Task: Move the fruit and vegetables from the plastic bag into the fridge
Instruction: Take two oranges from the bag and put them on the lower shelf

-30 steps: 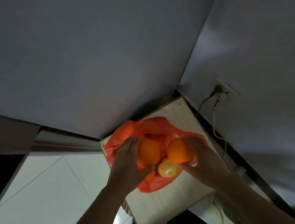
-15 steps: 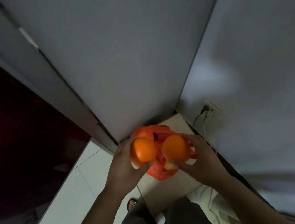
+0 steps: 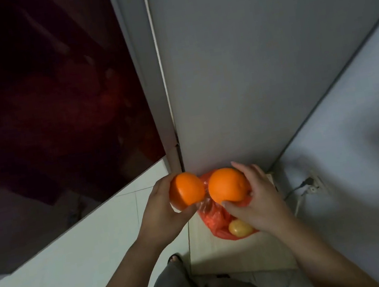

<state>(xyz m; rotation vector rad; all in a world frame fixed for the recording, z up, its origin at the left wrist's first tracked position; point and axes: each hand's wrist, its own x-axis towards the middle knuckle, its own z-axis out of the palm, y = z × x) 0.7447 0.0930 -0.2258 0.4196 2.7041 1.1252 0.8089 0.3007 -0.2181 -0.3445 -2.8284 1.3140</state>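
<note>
My left hand (image 3: 162, 213) grips one orange (image 3: 187, 188), raised above the floor beside the low wooden stand. My right hand (image 3: 257, 197) grips a second orange (image 3: 226, 184) right next to it, over the red plastic bag (image 3: 215, 221). The bag lies crumpled on the stand (image 3: 227, 257) below my hands. A yellow fruit (image 3: 239, 228) shows at the bag's near edge, partly under my right wrist. The dark red glossy fridge door (image 3: 39, 105) fills the upper left; it looks closed.
A grey fridge side panel (image 3: 244, 59) rises straight ahead, meeting a pale wall (image 3: 358, 140) on the right. A wall socket with plugged cables (image 3: 313, 182) sits low on that wall. White floor tiles (image 3: 67, 276) spread to the left. My trouser legs and a sandalled foot (image 3: 175, 258) are below.
Both hands have lifted the two oranges up and out of the bag. My view has swung left, so the dark red door now fills the left side.
</note>
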